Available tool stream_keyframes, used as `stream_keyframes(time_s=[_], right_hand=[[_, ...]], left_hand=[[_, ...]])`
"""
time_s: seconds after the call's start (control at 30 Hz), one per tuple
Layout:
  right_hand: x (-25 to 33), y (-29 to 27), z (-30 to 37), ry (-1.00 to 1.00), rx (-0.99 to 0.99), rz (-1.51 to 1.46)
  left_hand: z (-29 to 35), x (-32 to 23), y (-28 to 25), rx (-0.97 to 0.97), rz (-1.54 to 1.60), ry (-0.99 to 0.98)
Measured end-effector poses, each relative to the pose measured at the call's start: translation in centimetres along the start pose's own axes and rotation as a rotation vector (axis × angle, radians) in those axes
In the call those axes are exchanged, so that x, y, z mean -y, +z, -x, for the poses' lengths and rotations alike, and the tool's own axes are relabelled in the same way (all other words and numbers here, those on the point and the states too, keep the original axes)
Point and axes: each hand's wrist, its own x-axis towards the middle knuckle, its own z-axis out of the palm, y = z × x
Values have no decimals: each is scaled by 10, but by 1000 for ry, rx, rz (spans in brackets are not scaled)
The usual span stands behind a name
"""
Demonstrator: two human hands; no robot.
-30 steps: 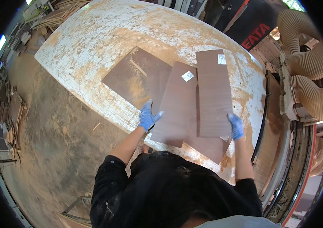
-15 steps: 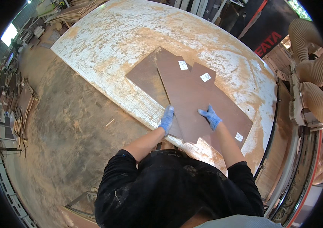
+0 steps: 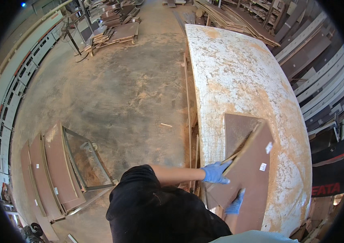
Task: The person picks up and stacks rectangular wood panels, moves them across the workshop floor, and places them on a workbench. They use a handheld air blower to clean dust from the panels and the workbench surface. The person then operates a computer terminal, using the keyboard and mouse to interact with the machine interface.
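Key relation: the top board [image 3: 247, 162] lies to the right of the left hand [image 3: 215, 173], its long axis running aslant from near left, close to the body, to far right over the counter [image 3: 228, 73]. Both hands are on its near half; the far end, up and right, has no hand on it.

Left hand, blue-gloved: at the board's left long edge, thumb over the upper face, fingers along the rim. Reads as gripping that edge. Its forearm crosses from the left, roughly level.

Right hand, also gloved: nearer the body, close to the board's near end, fingers pointing away from the wearer. It touches the brown surface; whether it grips or merely rests there, I cannot tell from here. Of the two, the left is nearer the far end.

Under the top board's left edge, the lower board [image 3: 236, 129] lies flat on the counter, partly covered, the two set at an angle. A dark gap shows between them, so the top board appears slightly tilted. White label [image 3: 263, 167] at the right; unclear which board bears it.

Surroundings: sawdust on the counter; across the floor [image 3: 139, 101], left, side boards [image 3: 64, 178] beside a metal frame [image 3: 99, 161].
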Motion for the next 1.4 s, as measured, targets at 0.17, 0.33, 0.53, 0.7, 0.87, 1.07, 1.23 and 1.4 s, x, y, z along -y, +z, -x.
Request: stream_keyframes(time_s=[0.17, 0.33, 0.53, 0.7, 0.87, 1.07, 1.23, 1.4], right_hand=[[-55, 30, -21, -105, 69, -258], [-90, 52, -8, 26, 106, -444], [-99, 24, -11, 132, 189, -288], [-115, -5, -39, 76, 95, -231], [-111, 19, -33, -32, 45, -21], [-140, 49, -64, -17, 68, 15], [-144, 196, -84, -229, 203, 298], [-163, 312, -126, -341, 388, 605]], left_hand=[[38, -75, -41, -13, -451, 150], [35, -58, -31, 66, -424, 88], [31, -22, -52, -109, -351, -50], [0, 38, -68, -122, -59, -84], [-2, 81, -63, -234, -128, -78], [40, 140, -89, -308, 297, 56], [86, 210, -170, -551, 308, 156], [169, 223, -269, -623, 520, 92]])
